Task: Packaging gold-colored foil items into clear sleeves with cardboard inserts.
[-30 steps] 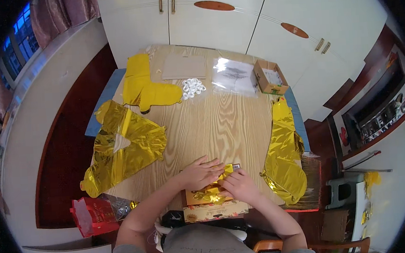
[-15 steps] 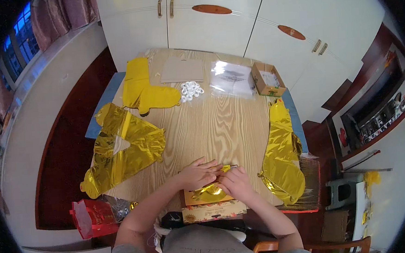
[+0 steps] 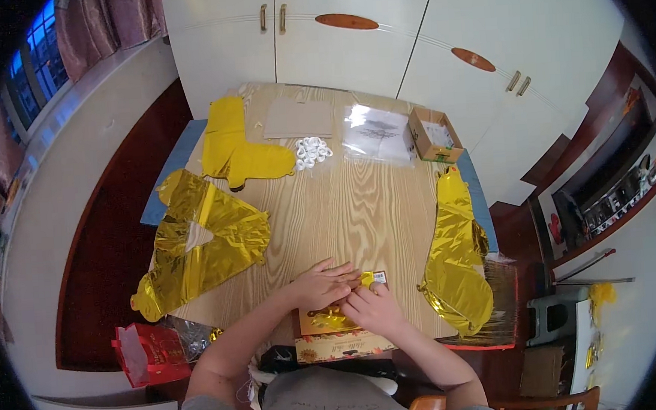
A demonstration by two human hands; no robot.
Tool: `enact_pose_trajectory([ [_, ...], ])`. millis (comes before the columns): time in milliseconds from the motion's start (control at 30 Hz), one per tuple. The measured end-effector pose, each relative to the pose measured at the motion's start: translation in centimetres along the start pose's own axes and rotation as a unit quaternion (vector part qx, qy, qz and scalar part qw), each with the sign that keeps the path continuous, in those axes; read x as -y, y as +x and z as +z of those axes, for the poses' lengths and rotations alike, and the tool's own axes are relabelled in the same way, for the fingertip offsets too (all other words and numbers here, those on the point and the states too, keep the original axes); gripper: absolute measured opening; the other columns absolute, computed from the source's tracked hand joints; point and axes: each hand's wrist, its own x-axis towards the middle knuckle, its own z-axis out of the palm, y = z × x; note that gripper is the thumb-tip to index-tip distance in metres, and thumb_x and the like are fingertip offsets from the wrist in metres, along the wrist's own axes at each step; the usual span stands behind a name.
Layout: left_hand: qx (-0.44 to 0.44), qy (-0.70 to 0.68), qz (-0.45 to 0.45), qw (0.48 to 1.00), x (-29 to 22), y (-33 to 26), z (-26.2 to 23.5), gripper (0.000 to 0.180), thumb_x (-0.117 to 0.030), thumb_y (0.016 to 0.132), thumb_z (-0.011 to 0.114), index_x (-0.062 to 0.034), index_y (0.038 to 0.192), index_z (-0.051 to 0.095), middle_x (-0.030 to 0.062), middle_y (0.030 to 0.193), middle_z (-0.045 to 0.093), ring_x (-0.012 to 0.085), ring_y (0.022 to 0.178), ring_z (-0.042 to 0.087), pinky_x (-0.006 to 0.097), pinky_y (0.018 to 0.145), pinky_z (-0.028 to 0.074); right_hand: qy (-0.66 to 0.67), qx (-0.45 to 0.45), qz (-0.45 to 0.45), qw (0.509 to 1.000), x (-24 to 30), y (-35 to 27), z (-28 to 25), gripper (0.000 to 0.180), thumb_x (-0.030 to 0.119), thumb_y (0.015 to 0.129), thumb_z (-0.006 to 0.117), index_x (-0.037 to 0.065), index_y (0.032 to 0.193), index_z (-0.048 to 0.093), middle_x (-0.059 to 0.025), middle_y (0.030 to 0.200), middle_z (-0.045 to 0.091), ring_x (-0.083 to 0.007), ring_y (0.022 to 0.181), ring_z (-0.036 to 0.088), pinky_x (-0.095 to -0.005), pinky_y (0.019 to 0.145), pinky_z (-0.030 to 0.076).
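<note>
My left hand [image 3: 322, 282] and my right hand [image 3: 375, 307] meet at the near edge of a wooden table [image 3: 358, 211]. Both pinch a small folded gold foil piece [image 3: 368, 278] between their fingertips. Just under the hands lies a flat gold and brown packet [image 3: 328, 321], and a longer printed card box [image 3: 344, 346] sits at the table's front edge. Whether the foil piece touches the packet is hidden by my fingers.
A large crumpled gold foil balloon [image 3: 199, 247] lies at the left, a yellow flat one [image 3: 238, 150] behind it, another gold one [image 3: 455, 253] at the right. A brown card [image 3: 298, 119], white rings [image 3: 312, 151], a clear bag [image 3: 378, 133] and an open carton [image 3: 433, 135] sit far back. A red bag [image 3: 151, 352] stands at lower left.
Both hands stay together over the packet. The fingers have shifted slightly on the small gold foil piece; nothing else on the table has moved.
</note>
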Motion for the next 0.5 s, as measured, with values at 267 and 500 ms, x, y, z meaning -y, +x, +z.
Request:
enact_pose_trajectory([
  [267, -0.001, 0.023, 0.0, 1.0, 0.1, 0.1, 0.3, 0.057, -0.041, 0.105, 0.016, -0.0124, 0.149, 0.039, 0.0039, 0.159, 0.028, 0.021, 0.149, 0.018, 0.047, 0.12, 0.005, 0.063, -0.003, 0.021, 0.998, 1.3, -0.9, 0.8, 0.011, 0.021, 0.076, 0.061, 0.016, 0.085, 0.062, 0.0019, 0.077, 0.049, -0.0139, 0.076, 0.052, -0.0325, 0.072, 0.04],
  [500, 0.018, 0.045, -0.004, 0.999, -0.2, 0.1, 0.0, 0.055, -0.039, 0.106, 0.018, -0.0128, 0.149, 0.038, 0.0039, 0.16, 0.026, 0.0205, 0.149, 0.017, 0.047, 0.12, 0.004, 0.101, 0.006, 0.015, 0.995, 2.0, -1.3, 1.0, 0.012, 0.018, 0.074, 0.061, 0.014, 0.085, 0.063, 0.0015, 0.076, 0.05, -0.014, 0.074, 0.052, -0.031, 0.068, 0.039],
])
